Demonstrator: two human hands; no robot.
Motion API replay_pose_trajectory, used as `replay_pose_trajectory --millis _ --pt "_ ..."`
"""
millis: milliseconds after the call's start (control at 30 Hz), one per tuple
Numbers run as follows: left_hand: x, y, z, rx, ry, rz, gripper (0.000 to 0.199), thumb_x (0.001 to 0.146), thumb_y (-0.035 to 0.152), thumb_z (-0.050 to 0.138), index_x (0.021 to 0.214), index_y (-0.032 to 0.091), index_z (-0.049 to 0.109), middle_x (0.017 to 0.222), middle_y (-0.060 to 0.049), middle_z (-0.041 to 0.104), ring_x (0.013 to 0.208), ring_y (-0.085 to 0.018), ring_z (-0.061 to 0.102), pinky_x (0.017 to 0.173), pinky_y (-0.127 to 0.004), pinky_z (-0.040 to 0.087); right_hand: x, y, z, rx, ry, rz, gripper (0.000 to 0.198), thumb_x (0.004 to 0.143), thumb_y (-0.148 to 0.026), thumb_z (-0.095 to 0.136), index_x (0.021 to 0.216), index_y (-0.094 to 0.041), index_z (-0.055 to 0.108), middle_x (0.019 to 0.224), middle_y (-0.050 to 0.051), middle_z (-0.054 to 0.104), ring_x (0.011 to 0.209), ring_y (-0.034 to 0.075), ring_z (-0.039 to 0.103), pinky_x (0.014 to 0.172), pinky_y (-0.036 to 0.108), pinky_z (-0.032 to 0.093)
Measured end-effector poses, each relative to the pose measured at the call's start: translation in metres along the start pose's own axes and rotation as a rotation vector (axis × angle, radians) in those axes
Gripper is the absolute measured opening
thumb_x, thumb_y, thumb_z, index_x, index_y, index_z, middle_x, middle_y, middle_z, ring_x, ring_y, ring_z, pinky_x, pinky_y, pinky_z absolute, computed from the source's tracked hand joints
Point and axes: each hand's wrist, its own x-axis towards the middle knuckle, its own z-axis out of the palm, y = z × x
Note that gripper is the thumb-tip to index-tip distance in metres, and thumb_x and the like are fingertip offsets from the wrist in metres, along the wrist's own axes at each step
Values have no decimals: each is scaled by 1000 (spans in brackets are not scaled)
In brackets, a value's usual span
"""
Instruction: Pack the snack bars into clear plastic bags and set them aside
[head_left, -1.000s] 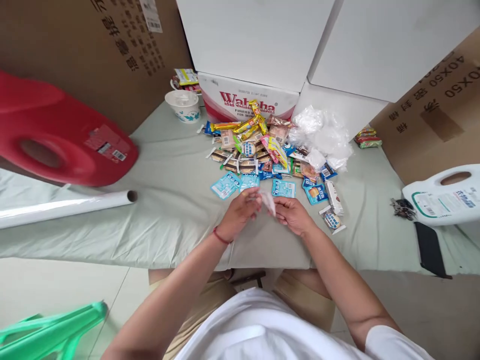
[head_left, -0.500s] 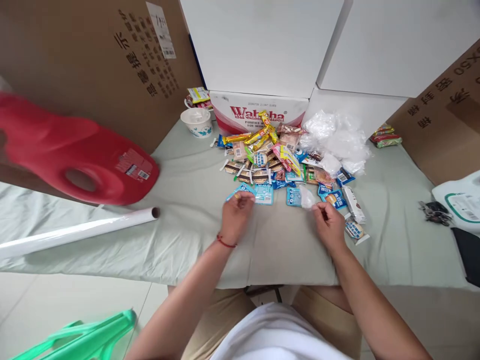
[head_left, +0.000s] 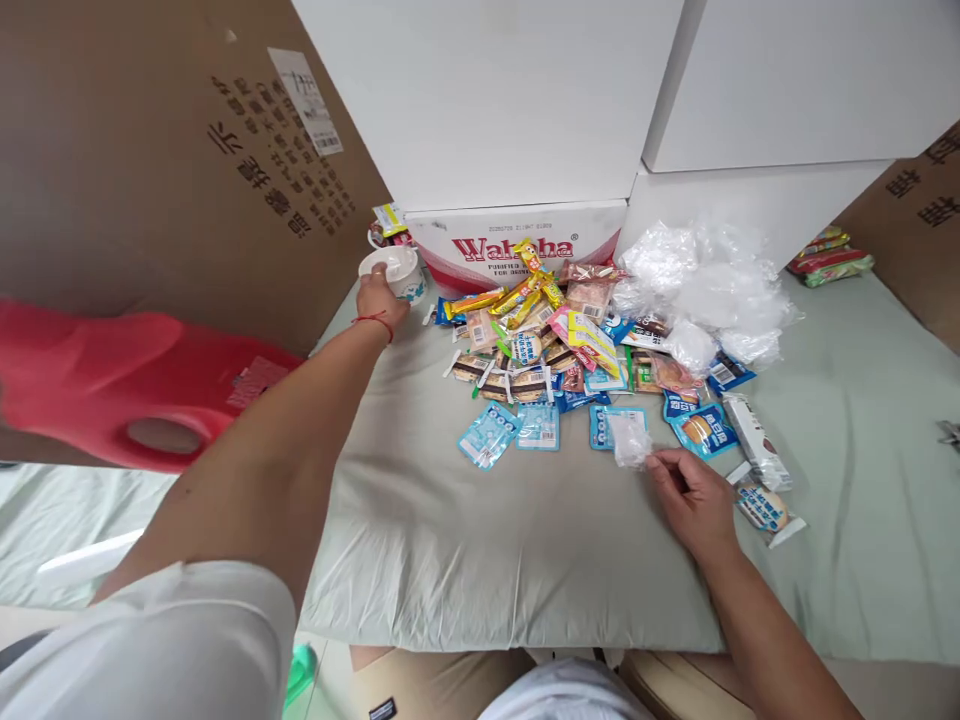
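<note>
At the back left, my left hand reaches to a white paper bowl with blue leaf prints, its fingers closed over the near rim. My right hand pinches the corner of a small clear plastic bag between thumb and fingertips. Under that bag lies a light-blue snack packet, partly covered. Two more light-blue packets, one tilted and one straight, rest on the cloth left of it. Behind them spreads a pile of wrapped snacks.
A heap of clear plastic bags sits right of the pile. White boxes and a Wahaha carton stand behind. A red jug and a brown carton are on the left. Wrapped biscuits lie beyond my right hand.
My left hand has moved from the light-blue packets to the paper bowl, back and left. My right hand keeps its pinch on the plastic bag. The camera view has shifted.
</note>
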Motion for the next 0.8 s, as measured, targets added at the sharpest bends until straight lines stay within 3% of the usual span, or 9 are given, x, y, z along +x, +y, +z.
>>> replay_pose_trajectory --millis 100,133,233,333,433,533,600,700,800 --pt "0 7 2 143 80 -294 35 90 43 61 83 10 66 99 -11 73 114 -31 67 98 -48 48 2 -2 0 7 -61 -58 22 99 -40 60 88 -24 71 77 2 71 63 18 63 61 30 50" --pt "-7 11 -1 160 84 -301 30 91 37 59 87 9 67 101 -12 73 112 -31 67 100 -50 50 2 -1 0 11 -84 -78 20 99 -38 59 91 -24 71 79 3 72 66 19 65 63 31 52" --pt "-46 31 -20 176 42 -191 23 91 27 57 100 9 70 107 -10 71 106 -26 65 105 -48 49 3 1 -3 -11 -89 -128 24 99 -29 54 114 -24 72 94 6 75 78 21 70 71 34 56" --pt "-109 66 -44 170 -27 -36 22 91 29 60 102 15 73 110 -8 71 98 -23 64 96 -41 53 3 -14 -13 -75 130 -161 35 96 -22 50 126 -23 68 115 11 70 88 23 70 79 40 58" --pt "-175 115 -61 174 -170 296 25 100 27 50 105 21 73 108 -9 72 96 -24 66 84 -36 54 5 -57 -20 -40 231 -293 34 97 -20 55 128 -26 67 122 12 67 94 24 69 88 43 58" --pt "-224 167 -68 168 -230 574 26 105 21 46 103 18 72 98 -9 71 88 -24 64 79 -36 54 12 -108 -15 41 -21 -581 37 99 -19 59 134 -28 62 128 10 67 115 26 66 103 44 55" --pt "-244 194 -68 141 -271 763 24 104 14 47 108 16 70 99 -10 70 88 -23 62 82 -38 54 20 -131 -5 -14 -252 -667 38 100 -16 57 137 -25 61 135 11 65 122 26 64 106 43 54" --pt "-261 217 -62 140 -314 941 21 101 10 51 105 15 71 97 -9 70 90 -24 61 88 -40 56 31 -142 11 -261 -596 -528 45 97 -15 60 141 -18 58 141 15 62 112 25 69 92 37 58" --pt "-270 221 -55 130 -339 1012 20 99 6 53 97 15 71 95 -9 70 90 -23 61 96 -43 57 35 -137 19 -448 -795 -438 57 92 -26 69 146 -14 54 141 18 62 101 27 72 77 33 58"
